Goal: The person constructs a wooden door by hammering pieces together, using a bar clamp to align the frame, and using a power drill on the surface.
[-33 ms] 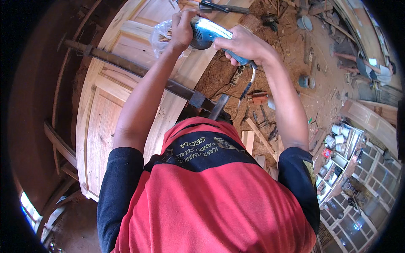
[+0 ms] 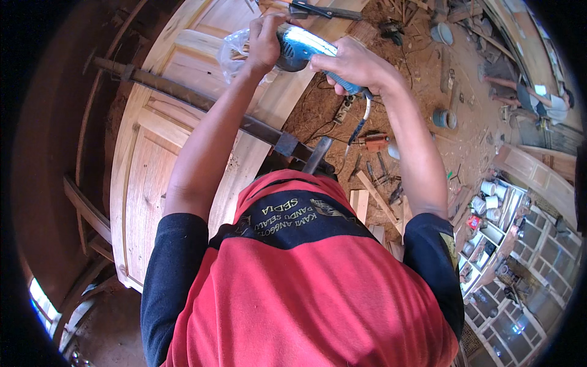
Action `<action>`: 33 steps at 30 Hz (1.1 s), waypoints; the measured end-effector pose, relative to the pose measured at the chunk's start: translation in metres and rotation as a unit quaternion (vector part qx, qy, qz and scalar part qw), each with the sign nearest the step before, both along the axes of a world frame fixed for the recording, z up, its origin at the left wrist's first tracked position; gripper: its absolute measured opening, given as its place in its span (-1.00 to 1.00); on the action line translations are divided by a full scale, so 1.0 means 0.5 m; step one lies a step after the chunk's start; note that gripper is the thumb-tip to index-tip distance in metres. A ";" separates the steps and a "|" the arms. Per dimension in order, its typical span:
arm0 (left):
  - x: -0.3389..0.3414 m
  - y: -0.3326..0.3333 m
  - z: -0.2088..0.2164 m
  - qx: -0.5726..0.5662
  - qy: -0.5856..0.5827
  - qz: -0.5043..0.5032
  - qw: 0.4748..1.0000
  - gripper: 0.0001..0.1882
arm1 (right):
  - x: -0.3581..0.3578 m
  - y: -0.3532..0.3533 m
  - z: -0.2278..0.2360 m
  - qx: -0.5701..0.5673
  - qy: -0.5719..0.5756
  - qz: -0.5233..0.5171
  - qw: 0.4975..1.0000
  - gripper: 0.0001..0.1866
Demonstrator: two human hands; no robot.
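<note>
Both arms reach forward over a pale wooden panelled door, and my hands share a blue corded power tool. Around its rear handle my right hand is closed, the cord dropping below the grip. My left hand is closed on the tool's far left end, where fingers hide part of it. The working tip cannot be made out. A clear plastic bag with thin wooden pieces lies on the door, just left of my left wrist.
A long metal bar clamp crosses the panelled woodwork. Hand tools lie at the far edge. Sawdust, cords and offcuts cover the floor at right, with a bucket. Another person is at far right, near a shelf of containers.
</note>
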State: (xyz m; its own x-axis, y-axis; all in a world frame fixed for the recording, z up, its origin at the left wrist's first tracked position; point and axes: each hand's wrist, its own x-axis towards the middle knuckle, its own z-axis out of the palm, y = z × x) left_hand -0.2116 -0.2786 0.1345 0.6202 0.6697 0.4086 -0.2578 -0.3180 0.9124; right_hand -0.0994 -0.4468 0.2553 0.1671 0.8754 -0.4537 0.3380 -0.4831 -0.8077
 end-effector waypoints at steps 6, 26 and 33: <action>0.010 0.012 -0.028 0.161 -0.012 0.095 0.982 -0.62 | -0.001 0.007 0.006 -0.003 0.008 -0.001 1.000 -0.56; 0.009 0.047 -0.084 -0.009 0.004 0.020 1.000 -0.47 | 0.006 0.048 0.011 -0.069 -0.002 0.030 0.997 -0.56; 0.015 0.041 -0.075 0.062 0.028 -0.007 0.998 -0.72 | 0.017 0.038 -0.016 -0.077 0.000 0.013 0.997 -0.57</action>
State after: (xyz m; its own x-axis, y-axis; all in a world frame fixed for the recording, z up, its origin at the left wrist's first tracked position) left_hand -0.2040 -0.2583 0.0968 0.6529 0.6073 0.4526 -0.2129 -0.4263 0.8792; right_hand -0.0907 -0.4276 0.2474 0.1451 0.8000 -0.5822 0.3525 -0.5916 -0.7251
